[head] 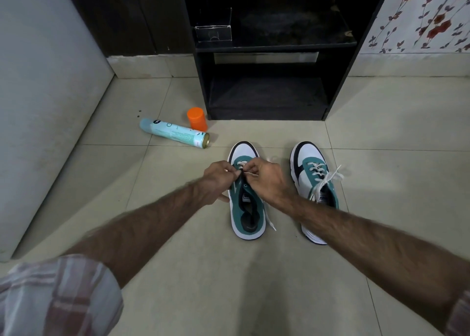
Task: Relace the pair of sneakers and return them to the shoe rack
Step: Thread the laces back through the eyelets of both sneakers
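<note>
The left sneaker [246, 195] is sitting on the tiled floor [178, 234], toe pointing toward the shoe rack [267, 56], and both hands are working over its eyelets. Its white lace [270, 221] is only threaded through the front rows; a loose end is trailing down the shoe's right side onto the floor, and the rear eyelets are showing bare. The left hand [220, 180] is pinching the lace between thumb and forefinger at the left edge of the tongue, with the other fingers curled under beside the shoe. The right hand [264, 176] is pinching a strand of the same lace just across from it, fingers bent tight, knuckles facing up. The two hands are nearly touching above the tongue.

The right sneaker [314, 188] is standing just beside the first, parallel to it and a little apart, already laced, with its white lace tied in a loose bow [328, 178] spreading over the top. The right forearm is crossing in front of its heel.

Beyond the shoes the black shoe rack is standing against the wall, its shelves dark; a small clear box [213, 31] is sitting at the left of the upper shelf. To the left of the rack a pale blue spray can [174, 133] is lying on its side on the floor, and an orange cap [196, 118] is standing upright near it. A plaid sleeve [56, 297] is showing at the lower left.
</note>
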